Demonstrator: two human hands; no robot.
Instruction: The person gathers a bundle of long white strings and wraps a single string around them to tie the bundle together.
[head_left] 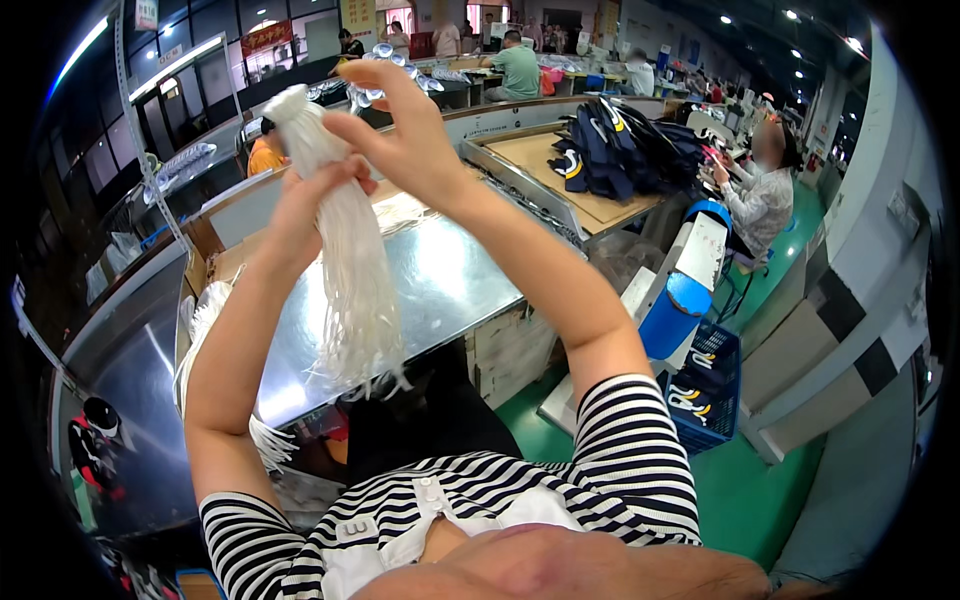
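Observation:
A long bundle of thin white cords [357,275] hangs upright in front of me, gathered at its top and loose at its lower ends. My left hand [318,200] is closed around it just below the gathered top. Beside that top is my right hand [415,145], raised, with thumb and fingers spread apart; the thumb comes close to the cords, and I cannot tell whether it touches them. More white cords [205,310] hang over the table's left edge, partly behind my left forearm. A few pale cords [403,210] lie on the shiny metal table [440,255] beneath my hands.
Dark blue pieces with white and yellow trim [630,150] are piled on the board-topped table at the right. A blue basket [705,400] stands on the green floor near a blue-and-white machine [680,300]. A seated person [765,195] works beyond it. Another metal surface [130,400] lies left.

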